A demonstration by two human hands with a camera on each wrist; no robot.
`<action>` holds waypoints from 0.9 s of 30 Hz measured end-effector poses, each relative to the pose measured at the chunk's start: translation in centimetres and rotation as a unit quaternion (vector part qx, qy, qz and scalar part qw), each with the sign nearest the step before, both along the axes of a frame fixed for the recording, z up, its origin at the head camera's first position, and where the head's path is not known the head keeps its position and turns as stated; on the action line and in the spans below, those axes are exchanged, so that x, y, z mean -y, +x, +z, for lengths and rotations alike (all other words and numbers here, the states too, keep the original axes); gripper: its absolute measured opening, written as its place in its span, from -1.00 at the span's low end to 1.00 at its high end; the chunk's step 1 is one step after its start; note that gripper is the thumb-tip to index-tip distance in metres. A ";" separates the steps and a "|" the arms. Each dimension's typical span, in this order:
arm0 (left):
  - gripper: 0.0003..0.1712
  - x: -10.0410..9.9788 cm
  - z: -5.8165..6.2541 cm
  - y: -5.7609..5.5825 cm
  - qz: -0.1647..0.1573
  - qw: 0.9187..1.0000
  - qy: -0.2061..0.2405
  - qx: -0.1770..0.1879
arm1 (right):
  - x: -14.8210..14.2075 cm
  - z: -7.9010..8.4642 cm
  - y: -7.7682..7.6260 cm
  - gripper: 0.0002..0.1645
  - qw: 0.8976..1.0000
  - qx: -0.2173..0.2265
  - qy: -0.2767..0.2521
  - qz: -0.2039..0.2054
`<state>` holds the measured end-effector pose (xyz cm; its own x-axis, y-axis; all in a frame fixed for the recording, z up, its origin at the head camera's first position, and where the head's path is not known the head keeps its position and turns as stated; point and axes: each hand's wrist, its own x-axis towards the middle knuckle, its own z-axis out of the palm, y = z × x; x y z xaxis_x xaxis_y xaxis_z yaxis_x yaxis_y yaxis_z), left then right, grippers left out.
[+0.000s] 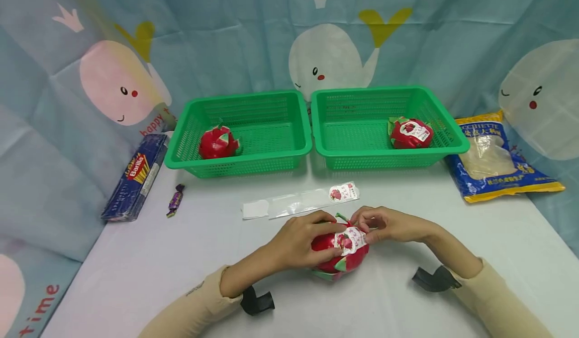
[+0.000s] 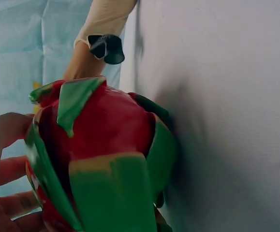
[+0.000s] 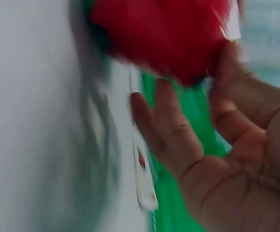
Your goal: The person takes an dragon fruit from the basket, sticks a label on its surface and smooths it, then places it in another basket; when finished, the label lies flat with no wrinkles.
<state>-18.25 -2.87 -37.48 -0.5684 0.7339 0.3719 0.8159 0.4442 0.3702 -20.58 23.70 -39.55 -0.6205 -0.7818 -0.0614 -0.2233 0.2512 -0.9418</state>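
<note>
On the table in the head view, my left hand (image 1: 296, 242) holds a red dragon fruit (image 1: 357, 261) from its left side, fingers spread over it. The fruit has green-tipped scales and looks like a shiny model. A white label (image 1: 352, 239) with a fruit picture lies on its upper side. My right hand (image 1: 395, 225) pinches the label's right edge between thumb and index finger. In the left wrist view, the dragon fruit (image 2: 115, 121) fills the middle, with the left fingers behind it. The right wrist view is blurred; its other fingers are extended below the fruit (image 3: 164, 38).
Behind the hands lies a clear label strip (image 1: 300, 203) with one sticker. Two green baskets (image 1: 239, 166) (image 1: 384, 162) stand further back, each with a dragon fruit (image 1: 216, 144) (image 1: 402, 137). A candy (image 1: 175, 200) and spaghetti box (image 1: 135, 177) are left; a pasta bag (image 1: 486, 159) is right.
</note>
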 end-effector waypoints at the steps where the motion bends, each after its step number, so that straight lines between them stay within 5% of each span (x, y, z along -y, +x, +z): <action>1: -0.61 0.0 0.0 0.0 -0.003 1.000 -0.004 -0.004 | -0.3 0.0 -0.1 -0.82 1.000 -0.003 0.007 -0.002; 9: -0.58 0.1 0.3 -0.7 -0.051 0.990 -0.071 -0.110 | 1.3 1.7 0.8 -0.71 0.997 -0.080 -0.002 -0.010; 16: -0.51 0.7 0.6 -1.3 -0.077 0.989 -0.101 -0.076 | 0.0 1.9 0.5 -0.75 0.993 -0.083 0.089 -0.010; 19: -0.53 1.5 0.9 -1.8 -0.065 0.989 -0.101 -0.088 | -0.6 2.5 0.2 -0.76 0.984 -0.130 0.114 -0.036; 22: -0.55 2.8 1.2 -2.7 -0.018 0.993 -0.058 -0.102 | -0.3 3.3 0.3 -0.69 0.969 -0.192 0.130 -0.083; 25: -0.56 4.3 1.3 -4.0 0.043 0.998 0.038 -0.028 | 1.0 4.1 0.8 -0.59 0.954 -0.239 0.148 -0.107; 27: -0.57 5.4 1.1 -5.0 0.079 0.985 0.125 0.087 | 2.3 4.6 1.3 -0.45 0.950 -0.251 0.155 -0.106</action>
